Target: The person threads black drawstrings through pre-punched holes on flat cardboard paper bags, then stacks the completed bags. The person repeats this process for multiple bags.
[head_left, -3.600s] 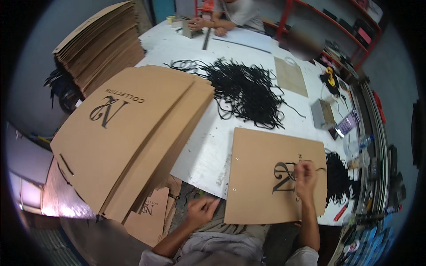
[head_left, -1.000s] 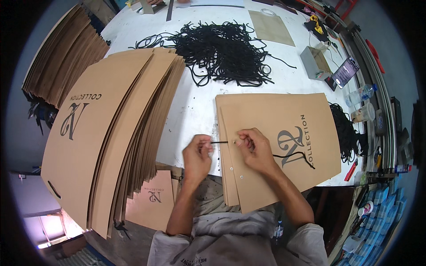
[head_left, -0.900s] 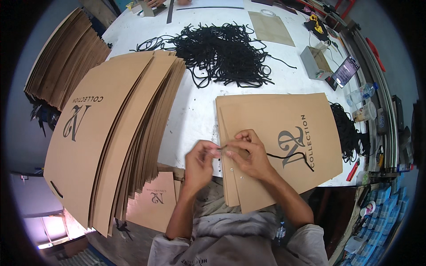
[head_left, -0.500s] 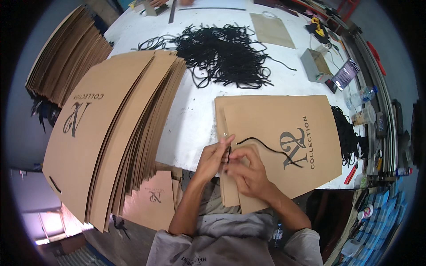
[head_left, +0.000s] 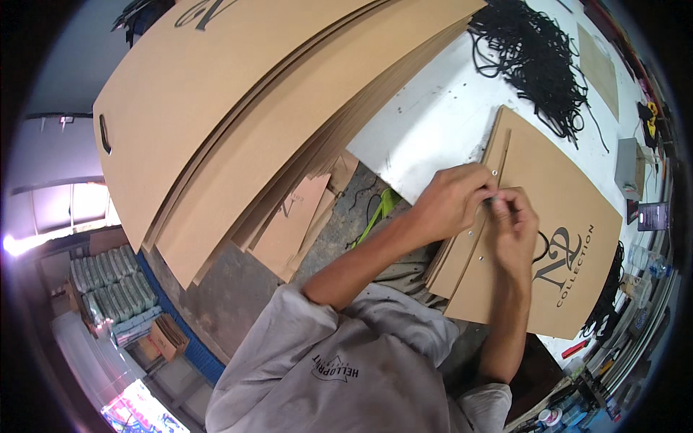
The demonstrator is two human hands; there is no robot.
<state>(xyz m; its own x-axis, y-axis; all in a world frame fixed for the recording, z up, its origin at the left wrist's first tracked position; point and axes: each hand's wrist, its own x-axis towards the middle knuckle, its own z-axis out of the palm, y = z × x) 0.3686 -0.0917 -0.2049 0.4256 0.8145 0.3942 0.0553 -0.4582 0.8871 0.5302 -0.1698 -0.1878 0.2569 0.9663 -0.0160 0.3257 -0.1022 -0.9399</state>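
A brown paper bag with a dark printed emblem lies flat on top of other bags at the table's near edge. Small metal eyelets run along its left side. Over that side my two hands meet, fingertips almost touching. My left hand is closed in a pinch on a black cord, and my right hand pinches it too. Fingers hide most of the cord; a loop of the black cord shows beside my right wrist.
A tall stack of brown bags fills the left, leaning past the table edge. A tangled heap of black cords lies on the white table. A red cutter and a phone are at the right.
The view has swung left, so the table and bags appear further right and tilted. My hands have closed together near the eyelets, and less of the cord shows.
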